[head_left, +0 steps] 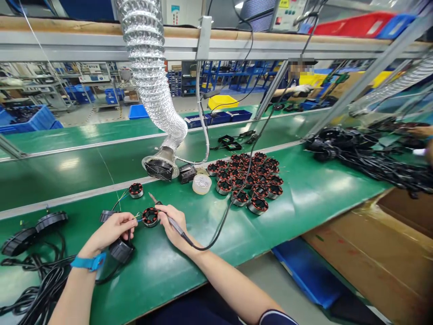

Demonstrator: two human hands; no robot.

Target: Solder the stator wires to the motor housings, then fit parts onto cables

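My left hand [115,229] pinches thin coloured wires [137,217] at the left side of a motor stator [150,223] with copper-red windings. A soldering iron [178,229] lies in my right hand [173,221], its tip pointing up and left, above the stator and apart from it. The fingers of my right hand are at the stator's right edge. Under my left hand sits a black round housing [122,251] with a cable. Another stator [135,191] with loose wires stands just behind, near a second black housing [107,215], partly hidden. A blue strap [88,262] circles my left wrist.
Several stators [259,205] stand grouped at centre right. A fume duct [158,167] hangs over the bench beside a round translucent tub [202,184]. The iron's cord [225,216] loops across. Black cables [37,282] lie left, more [352,153] right. A co-worker [297,85] is beyond.
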